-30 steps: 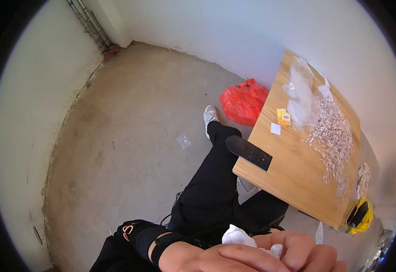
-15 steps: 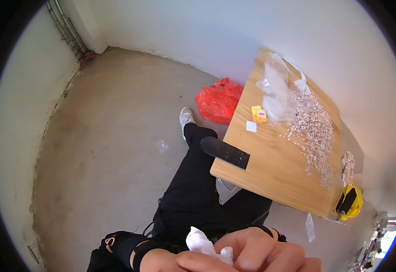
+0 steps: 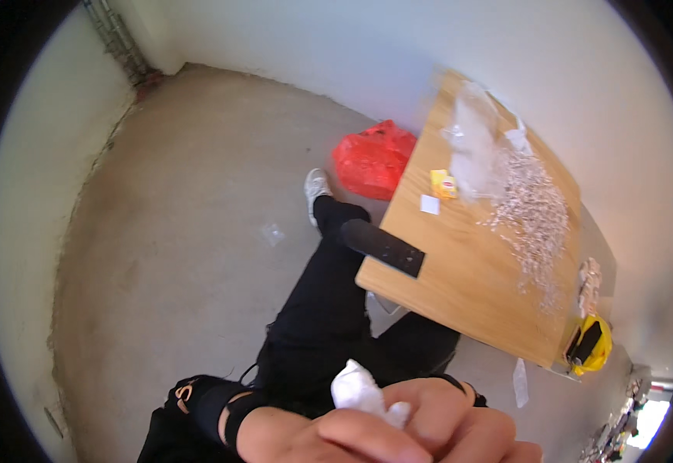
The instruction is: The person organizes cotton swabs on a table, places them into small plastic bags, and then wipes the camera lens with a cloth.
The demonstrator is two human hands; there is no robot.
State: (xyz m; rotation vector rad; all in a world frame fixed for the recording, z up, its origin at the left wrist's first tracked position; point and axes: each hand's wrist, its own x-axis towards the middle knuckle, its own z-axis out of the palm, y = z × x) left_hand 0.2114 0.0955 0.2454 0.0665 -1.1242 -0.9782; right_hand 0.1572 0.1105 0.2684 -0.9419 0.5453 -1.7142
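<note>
At the lower edge of the head view, my left hand (image 3: 328, 434) and my right hand (image 3: 460, 423) are closed together in front of my body. A crumpled white piece, like a tissue or soft cloth (image 3: 357, 388), sticks up between them, with a smaller white end showing by the right fingers. Both hands grip it, their fingers curled and pressed close. Its lower part is hidden by the fingers, and the picture's edge cuts off part of both hands.
Right of my legs stands a wooden table (image 3: 460, 270) with a spread pile of cotton swabs (image 3: 533, 208), clear plastic bags (image 3: 475, 147), a small yellow packet (image 3: 443, 185), a white card (image 3: 430, 204) and a black strip (image 3: 382, 247) overhanging its edge. A red bag (image 3: 375, 162) lies on the floor.
The white piece has shifted slightly up and right between my hands, and my left fingers have moved right over its lower part. The view has tilted a little.
</note>
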